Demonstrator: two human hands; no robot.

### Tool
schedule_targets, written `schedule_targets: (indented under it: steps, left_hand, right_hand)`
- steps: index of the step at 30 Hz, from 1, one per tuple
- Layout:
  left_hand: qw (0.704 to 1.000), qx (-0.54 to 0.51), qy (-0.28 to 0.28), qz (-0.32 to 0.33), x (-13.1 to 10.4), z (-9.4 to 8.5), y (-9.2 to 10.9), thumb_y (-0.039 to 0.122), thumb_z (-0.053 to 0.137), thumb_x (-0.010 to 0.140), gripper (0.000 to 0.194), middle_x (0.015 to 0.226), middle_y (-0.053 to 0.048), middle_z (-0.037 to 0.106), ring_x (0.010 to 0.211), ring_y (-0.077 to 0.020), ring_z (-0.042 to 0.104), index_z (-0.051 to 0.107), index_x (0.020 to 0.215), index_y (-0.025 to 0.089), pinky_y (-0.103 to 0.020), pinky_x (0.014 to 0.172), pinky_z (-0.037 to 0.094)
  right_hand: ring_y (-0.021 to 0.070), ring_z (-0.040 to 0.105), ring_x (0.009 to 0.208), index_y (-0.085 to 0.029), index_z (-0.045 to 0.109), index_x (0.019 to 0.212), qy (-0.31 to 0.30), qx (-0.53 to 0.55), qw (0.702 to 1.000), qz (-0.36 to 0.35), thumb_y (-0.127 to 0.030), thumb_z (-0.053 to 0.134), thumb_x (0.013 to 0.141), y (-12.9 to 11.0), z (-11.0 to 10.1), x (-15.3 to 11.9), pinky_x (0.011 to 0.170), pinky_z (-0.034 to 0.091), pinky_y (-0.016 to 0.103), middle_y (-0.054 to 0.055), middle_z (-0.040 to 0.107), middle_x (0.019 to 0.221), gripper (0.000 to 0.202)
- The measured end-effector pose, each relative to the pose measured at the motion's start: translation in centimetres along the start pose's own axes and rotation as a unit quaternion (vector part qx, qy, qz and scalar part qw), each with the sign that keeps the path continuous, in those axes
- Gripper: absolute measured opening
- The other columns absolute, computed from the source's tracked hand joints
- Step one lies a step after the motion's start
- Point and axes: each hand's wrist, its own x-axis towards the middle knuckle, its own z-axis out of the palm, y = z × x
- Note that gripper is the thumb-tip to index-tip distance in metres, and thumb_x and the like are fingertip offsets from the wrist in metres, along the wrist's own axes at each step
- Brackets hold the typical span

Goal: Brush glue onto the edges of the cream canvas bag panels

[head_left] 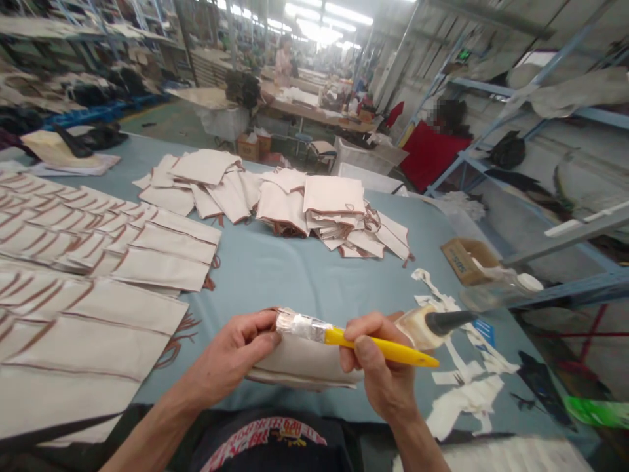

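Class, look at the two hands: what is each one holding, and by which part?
The right hand holds a brush by its yellow handle. The left hand grips a cream fabric piece at its upper left edge.

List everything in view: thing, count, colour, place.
brush: one, yellow handle, foil-wrapped head, in right hand
held fabric pieces: small stack, cream, in left hand
laid-out fabric pieces: many, cream with brown trim, overlapping rows at left
piled fabric pieces: many, cream, table centre
glue bottle: one, cream with dark nozzle, lying by right hand
cardboard box: one, brown, table's right edge
paper scraps: several, white, right
table: one, blue-grey
left hand: pinching stack
right hand: gripping brush
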Motion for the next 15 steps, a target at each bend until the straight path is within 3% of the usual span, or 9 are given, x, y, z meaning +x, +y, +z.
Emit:
schedule_targets:
  steps: [3, 7, 15]
  left_hand:
    - [0.998, -0.053, -0.018, -0.035, 0.1, 0.4, -0.1, 0.044, 0.068, 0.093, 0.033, 0.092, -0.002, 0.076, 0.087, -0.0178, 0.063, 0.08, 0.109, 0.017, -0.022, 0.075, 0.048]
    - [0.992, -0.102, -0.013, -0.074, 0.1, 0.9, -0.4, 0.048, 0.075, 0.088, 0.038, 0.088, -0.003, 0.077, 0.084, -0.0179, 0.064, 0.08, 0.109, 0.017, -0.022, 0.073, 0.049]
    - [0.989, -0.121, -0.019, -0.082, -0.3, 1.6, -0.6, 0.047, 0.078, 0.084, 0.04, 0.081, -0.003, 0.075, 0.074, -0.0158, 0.062, 0.08, 0.108, 0.015, -0.023, 0.069, 0.048]
  right_hand:
    - [0.0133, 0.062, 0.054, -0.024, 0.07, 0.093, -0.013, -0.104, 0.993, -0.053, -0.04, 0.065, 0.101, 0.3, -0.4, -0.5, 0.054, 0.046, 0.025, -0.003, 0.069, 0.062, 0.018]
    - [0.016, 0.063, 0.057, -0.024, 0.069, 0.091, 0.016, -0.174, 0.979, -0.107, -0.041, 0.062, 0.102, -0.3, -1.0, -1.4, 0.06, 0.048, 0.03, -0.002, 0.068, 0.062, 0.021]
    - [0.0174, 0.068, 0.057, -0.027, 0.073, 0.083, 0.007, -0.239, 0.967, -0.087, -0.036, 0.068, 0.096, -1.4, -0.3, -1.6, 0.059, 0.051, 0.029, 0.0, 0.075, 0.067, 0.016]
